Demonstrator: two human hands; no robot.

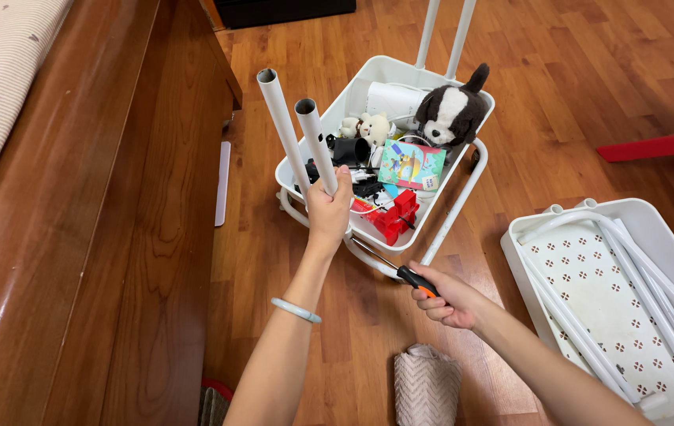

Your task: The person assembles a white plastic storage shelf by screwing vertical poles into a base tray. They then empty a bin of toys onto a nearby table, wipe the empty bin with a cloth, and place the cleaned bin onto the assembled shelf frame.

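My left hand (329, 211) grips a white upright tube (315, 140) of a white cart; a second white tube (281, 118) stands just to its left. My right hand (446, 298) holds a screwdriver (401, 272) with a black and orange handle, its metal shaft pointing up-left to the cart's lower frame beneath my left hand. The white cart basket (458, 177) sits on the wooden floor and holds a black and white plush dog (451, 112), a small cream plush toy (370, 126), a colourful booklet (410, 164) and a red object (393, 217).
A second white perforated basket (589, 268) with several loose white tubes lies at the right. A wooden bed frame (116, 237) runs along the left. Something red (656, 144) is at the right edge. A beige ribbed slipper (427, 385) rests near the bottom.
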